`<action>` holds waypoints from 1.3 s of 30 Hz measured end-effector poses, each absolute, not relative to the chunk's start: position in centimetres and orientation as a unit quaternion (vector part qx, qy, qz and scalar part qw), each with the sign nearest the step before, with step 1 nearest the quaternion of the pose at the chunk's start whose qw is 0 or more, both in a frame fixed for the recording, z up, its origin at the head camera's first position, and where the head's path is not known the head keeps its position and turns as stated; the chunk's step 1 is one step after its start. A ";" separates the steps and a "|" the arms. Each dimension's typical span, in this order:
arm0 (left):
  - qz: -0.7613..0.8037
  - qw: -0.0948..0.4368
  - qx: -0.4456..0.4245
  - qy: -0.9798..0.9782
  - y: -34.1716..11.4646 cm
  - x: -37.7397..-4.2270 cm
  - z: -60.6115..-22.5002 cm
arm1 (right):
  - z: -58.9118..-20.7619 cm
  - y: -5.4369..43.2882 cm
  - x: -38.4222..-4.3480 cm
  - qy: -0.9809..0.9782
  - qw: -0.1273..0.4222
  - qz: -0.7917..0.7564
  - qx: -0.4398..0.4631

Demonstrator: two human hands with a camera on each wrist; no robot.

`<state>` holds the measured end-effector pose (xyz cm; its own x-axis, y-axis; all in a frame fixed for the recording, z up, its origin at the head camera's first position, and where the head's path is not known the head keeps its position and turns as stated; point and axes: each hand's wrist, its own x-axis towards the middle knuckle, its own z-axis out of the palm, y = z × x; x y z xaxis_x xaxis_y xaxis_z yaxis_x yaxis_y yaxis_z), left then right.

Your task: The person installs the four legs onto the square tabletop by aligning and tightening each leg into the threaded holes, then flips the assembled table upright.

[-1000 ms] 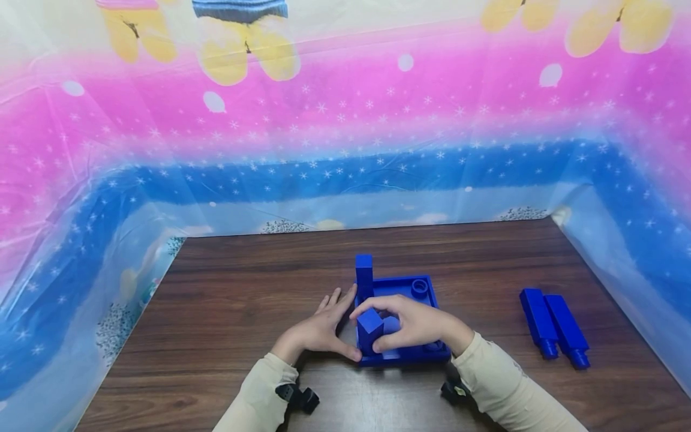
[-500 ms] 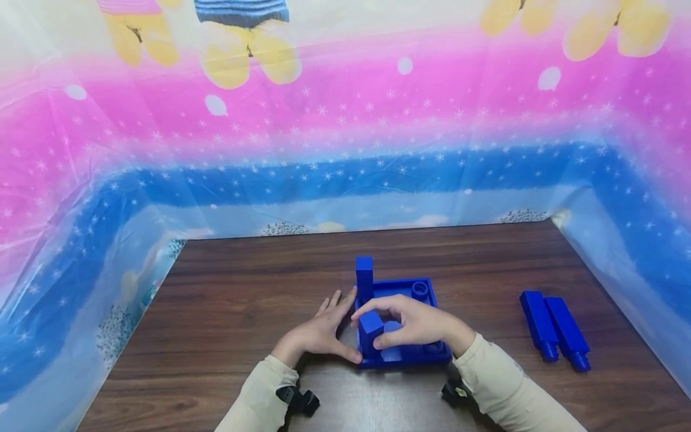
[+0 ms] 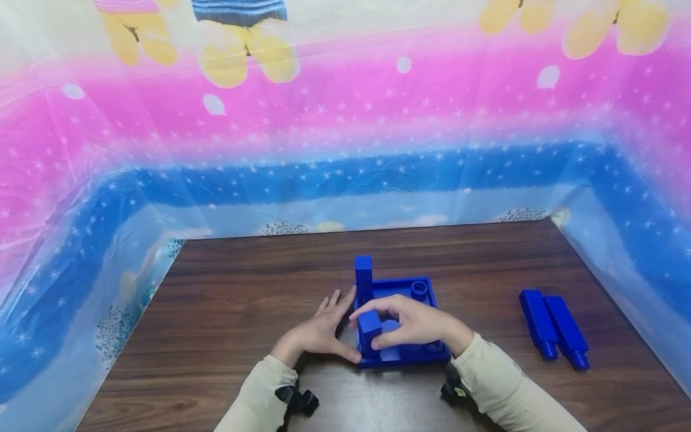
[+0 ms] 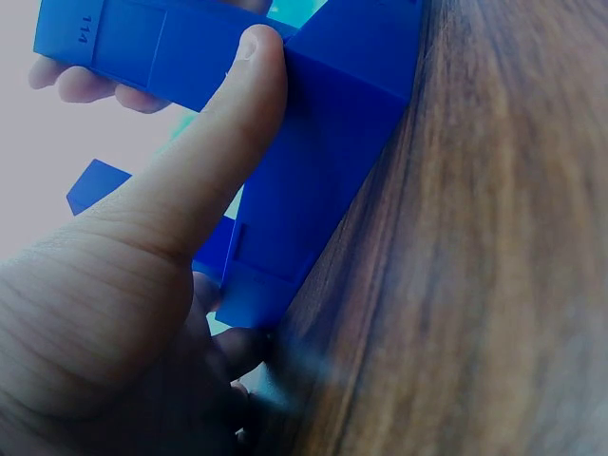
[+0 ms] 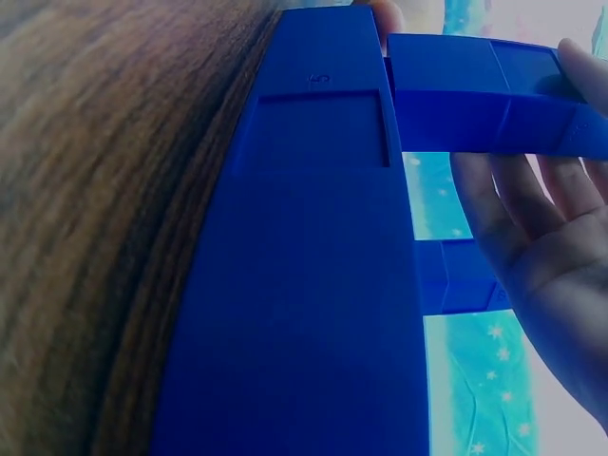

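A blue square panel [image 3: 412, 362] with a raised rim lies flat on the table, round sockets in its corners. Upright at its near left corner stands a square blue leg [image 3: 369, 327], also seen from the side in the right wrist view as a blue leg [image 5: 446, 114]. My right hand [image 3: 412, 322] pinches this leg between thumb and fingers. A second leg [image 3: 364, 278] stands at the far left corner. Along the panel's left side my left hand [image 3: 318, 332] rests with fingers spread, its thumb touching the near left corner. The leg's lower end is hidden.
Two loose blue legs with threaded round ends, one leg [image 3: 538, 324] beside another leg [image 3: 565, 332], lie at the right. A bare socket [image 3: 418, 290] shows at the panel's far right corner. Patterned cloth [image 3: 345, 174] hangs behind and around the wooden table [image 3: 259, 270].
The near leg looks slightly turned within my right hand's fingers. Both hands keep almost the same place, and the panel stays put.
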<state>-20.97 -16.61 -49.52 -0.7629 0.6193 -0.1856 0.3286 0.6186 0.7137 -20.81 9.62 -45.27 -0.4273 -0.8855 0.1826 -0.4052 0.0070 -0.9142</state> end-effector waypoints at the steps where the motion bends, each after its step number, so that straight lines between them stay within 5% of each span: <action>1: 0.342 0.213 0.270 0.875 -16.6 -21.0 -49.6 | -45.3 9.6 -20.8 0.669 0.235 -0.517 -0.479; 39: 0.338 0.210 0.279 0.874 -16.7 -21.1 -49.6 | -45.4 9.3 -20.6 0.723 0.165 -0.501 -0.447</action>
<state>-21.10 -16.68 -49.59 -0.7566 0.6293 -0.1777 0.3458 0.6157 0.7080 -20.61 9.30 -45.42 -0.5457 -0.8113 0.2099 -0.4813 0.0983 -0.8710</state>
